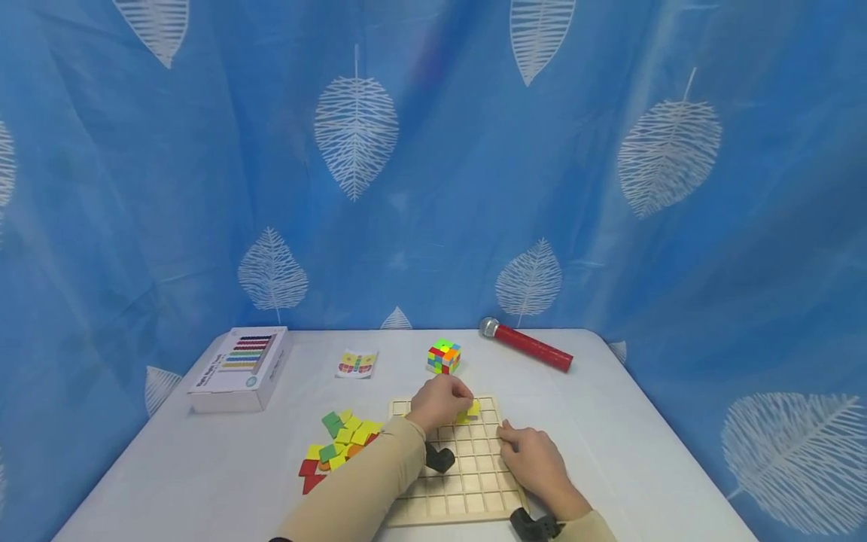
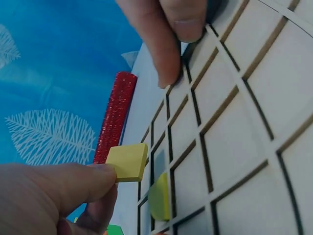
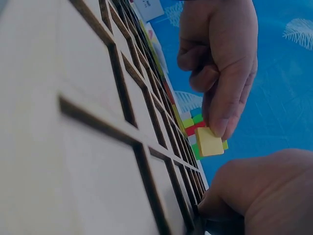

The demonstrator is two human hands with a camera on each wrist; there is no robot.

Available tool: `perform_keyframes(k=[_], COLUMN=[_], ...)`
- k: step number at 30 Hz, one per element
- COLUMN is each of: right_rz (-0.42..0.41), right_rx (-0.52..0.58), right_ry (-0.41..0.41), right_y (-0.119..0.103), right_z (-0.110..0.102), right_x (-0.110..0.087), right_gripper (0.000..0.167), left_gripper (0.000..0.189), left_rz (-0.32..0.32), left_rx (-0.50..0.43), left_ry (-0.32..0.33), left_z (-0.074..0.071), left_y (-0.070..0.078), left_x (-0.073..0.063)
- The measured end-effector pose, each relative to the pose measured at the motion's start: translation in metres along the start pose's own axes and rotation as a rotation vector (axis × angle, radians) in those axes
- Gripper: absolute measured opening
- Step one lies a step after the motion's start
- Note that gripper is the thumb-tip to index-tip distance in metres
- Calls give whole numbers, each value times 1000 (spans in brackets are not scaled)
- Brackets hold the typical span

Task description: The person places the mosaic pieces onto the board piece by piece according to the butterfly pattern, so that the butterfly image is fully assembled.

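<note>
My left hand pinches a yellow square tile between thumb and fingers, above the far right part of a wooden grid board. Below that tile, a yellow piece with a curved edge sits in the grid, as the left wrist view shows. My right hand grips the board's right edge, its thumb on the rim and its index finger stretched along the outside. Left of the board lies a loose pile of yellow, green, red and orange tiles, partly covered by my left sleeve.
Beyond the board stands a puzzle cube, with a red microphone farther right. A small card with a coloured picture lies at the back, and a white box stands at the far left. A blue curtain hangs behind the table.
</note>
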State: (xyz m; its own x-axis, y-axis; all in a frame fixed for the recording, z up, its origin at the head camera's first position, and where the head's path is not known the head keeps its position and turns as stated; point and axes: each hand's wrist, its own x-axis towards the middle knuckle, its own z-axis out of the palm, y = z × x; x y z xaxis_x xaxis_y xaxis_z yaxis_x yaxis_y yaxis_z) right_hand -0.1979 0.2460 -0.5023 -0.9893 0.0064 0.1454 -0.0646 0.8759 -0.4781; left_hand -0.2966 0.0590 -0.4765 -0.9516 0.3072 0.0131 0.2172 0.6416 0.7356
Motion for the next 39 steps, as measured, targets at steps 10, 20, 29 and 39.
perform_keyframes(k=[10, 20, 29, 39], right_rz=[-7, -4, -17, 2], right_rx=[-21, -21, -23, -12], right_ry=[1, 1, 15, 10], right_y=[-1, -1, -1, 1], right_z=[2, 3, 4, 4], right_x=[-1, 0, 1, 0], right_gripper=[31, 31, 31, 31], left_gripper=[4, 5, 11, 12], left_rz=[56, 72, 102, 86], left_rx=[83, 182, 276, 40], left_ry=[-7, -5, -1, 60], left_z=[10, 10, 14, -24], left_y=[-2, 1, 2, -5], left_x=[-3, -4, 2, -21])
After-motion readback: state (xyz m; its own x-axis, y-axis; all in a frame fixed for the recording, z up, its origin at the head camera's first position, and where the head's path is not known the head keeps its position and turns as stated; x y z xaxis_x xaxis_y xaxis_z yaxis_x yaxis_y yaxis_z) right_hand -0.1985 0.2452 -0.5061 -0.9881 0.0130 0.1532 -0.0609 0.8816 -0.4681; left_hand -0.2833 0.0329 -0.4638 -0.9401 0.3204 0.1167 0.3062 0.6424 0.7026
